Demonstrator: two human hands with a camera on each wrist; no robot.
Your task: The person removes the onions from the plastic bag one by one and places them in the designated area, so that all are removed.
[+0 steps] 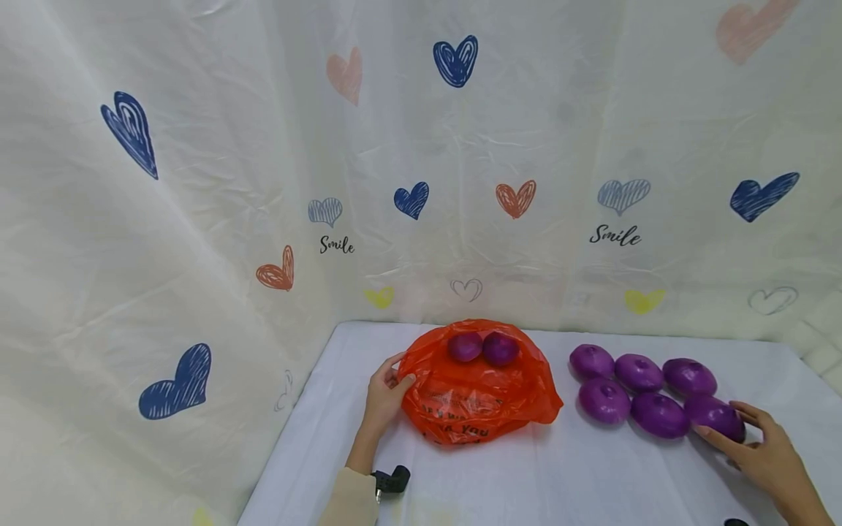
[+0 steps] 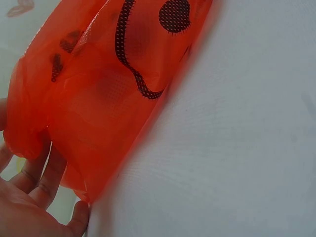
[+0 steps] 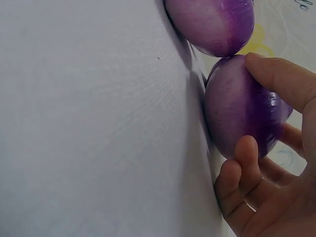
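On the left part of the table, a thin red plastic bag point(image 1: 454, 400) with black print lies with its mouth spread. Two purple onions point(image 1: 465, 347) show at the mouth's far side. My left hand point(image 1: 385, 398) holds the bag's left edge between thumb and fingers; the left wrist view shows the film passing over the fingers point(image 2: 47, 180). At the right, several glossy purple onions sit in two rows, touching one another. My right hand point(image 1: 766, 449) grips the nearest right-hand onion point(image 3: 229, 111), its thumb and fingers around it. That onion still rests on the table beside its neighbour point(image 3: 215, 24).
A white cloth covers the table point(image 1: 513, 482). Behind it and at the left hangs a pale curtain point(image 1: 408, 131) printed with hearts and "Smile". A black strap with a small device point(image 1: 392, 480) sits on my left wrist.
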